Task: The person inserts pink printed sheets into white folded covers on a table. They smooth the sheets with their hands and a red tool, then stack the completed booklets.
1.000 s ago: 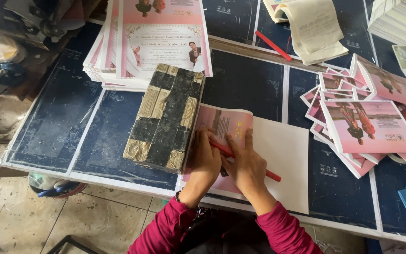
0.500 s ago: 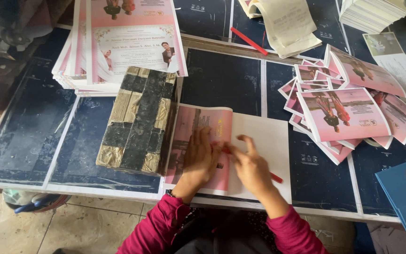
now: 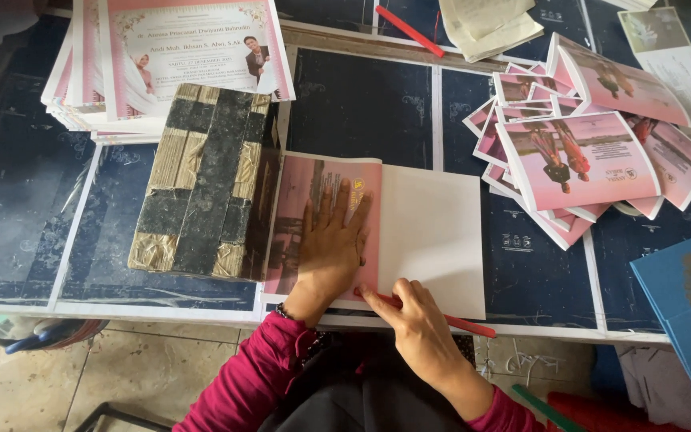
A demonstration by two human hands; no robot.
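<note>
Head view: left hand (image 3: 331, 244) pressed flat, fingers spread, on pink folded sheet (image 3: 325, 228) at table (image 3: 361, 104) front edge; right hand (image 3: 413, 328) pinching red stick (image 3: 461, 322) against sheet's lower edge. Taped block (image 3: 201, 180) just left; pink printed cards (image 3: 577, 156) fanned right.

The tabletop (image 3: 361, 104) in front of me is dark blue with pale lines across it. On it, at the near edge, lies an open folded sheet (image 3: 377, 228), pink on the left and white on the right. Just beside it on the left lies a block (image 3: 201, 180) wrapped in black and tan tape. Behind the block is a stack of pink printed sheets (image 3: 161, 56). To the right, folded pink cards (image 3: 577, 152) lie spread in a heap
</note>
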